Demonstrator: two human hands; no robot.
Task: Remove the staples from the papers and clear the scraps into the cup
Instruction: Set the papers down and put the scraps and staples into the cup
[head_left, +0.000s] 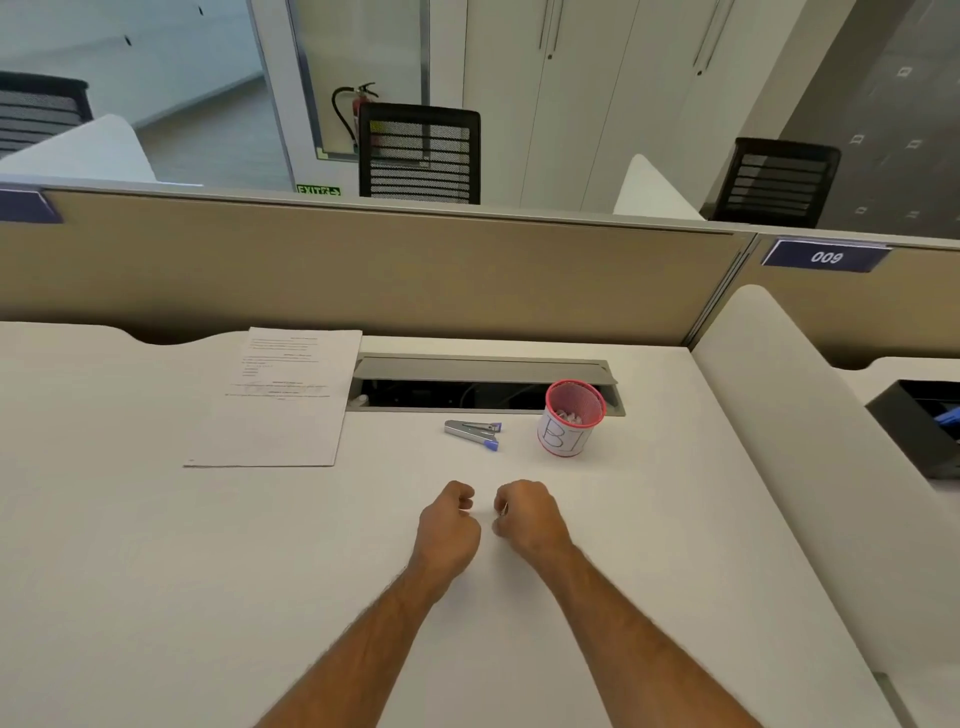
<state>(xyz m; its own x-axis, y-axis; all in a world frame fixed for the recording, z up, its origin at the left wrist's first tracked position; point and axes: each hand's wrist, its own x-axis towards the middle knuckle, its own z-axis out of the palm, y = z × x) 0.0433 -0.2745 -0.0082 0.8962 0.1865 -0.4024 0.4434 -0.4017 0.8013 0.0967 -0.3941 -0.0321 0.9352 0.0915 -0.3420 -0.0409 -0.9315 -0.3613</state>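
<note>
Papers (280, 397): far left on the tabletop (156, 571), light, floppy; lift by an edge. Staple remover (472, 434): centre, stiff. Cup (571, 423): far right, scraps inside. My left hand (449, 525) curled, apparently empty; right hand (527, 514) curled, maybe pinching something tiny, I cannot tell.

Both hands (449, 525) (527, 517) curled on desk (156, 571); stapler remover (472, 434), cup (571, 423) beyond.

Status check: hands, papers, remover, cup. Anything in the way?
Left hand and right hand curled, close together on the desk; contents too small to tell. Papers stacked far left. Staple remover lying beside cup. Path clear.
</note>
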